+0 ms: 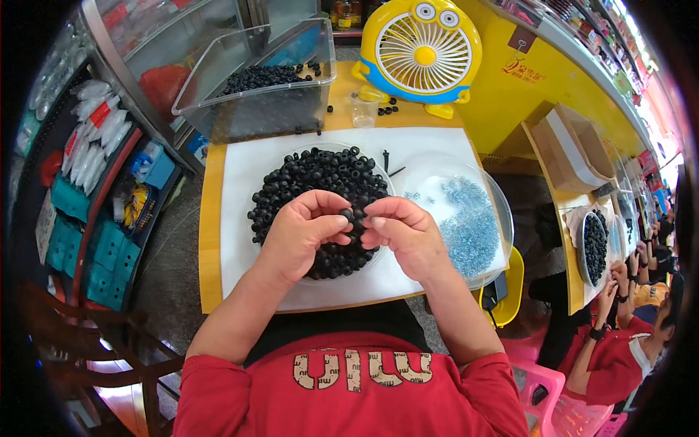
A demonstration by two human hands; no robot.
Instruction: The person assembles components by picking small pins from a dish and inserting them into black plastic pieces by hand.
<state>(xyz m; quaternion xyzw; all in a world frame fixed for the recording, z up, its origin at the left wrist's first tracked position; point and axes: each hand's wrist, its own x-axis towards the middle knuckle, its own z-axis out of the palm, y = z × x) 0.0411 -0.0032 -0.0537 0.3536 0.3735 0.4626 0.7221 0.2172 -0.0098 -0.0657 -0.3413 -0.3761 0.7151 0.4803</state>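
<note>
1. Above the heap in the middle, pinching a small black piece (346,215) between thumb and forefinger of the left hand (313,224).
2. Just beside it, pointing thumb and forefinger of the right hand (400,231) inward, tips close together; impossible to tell whether clamped on anything.
3. Coming in from below with both forearms bent inward, fingers curled.
4. Covering part of the heap with both hands; largely hiding the held piece behind fingertips, perhaps ring-shaped but too small to be sure.
5. Beneath, in a round clear bowl (373,264), heaped with loose black pieces (313,178).
6. To the right, in a wide clear dish (506,218), scattered with pale-blue bits (470,237).
7. Behind, in a clear bin (269,120), partly filled with more black pieces.
</note>
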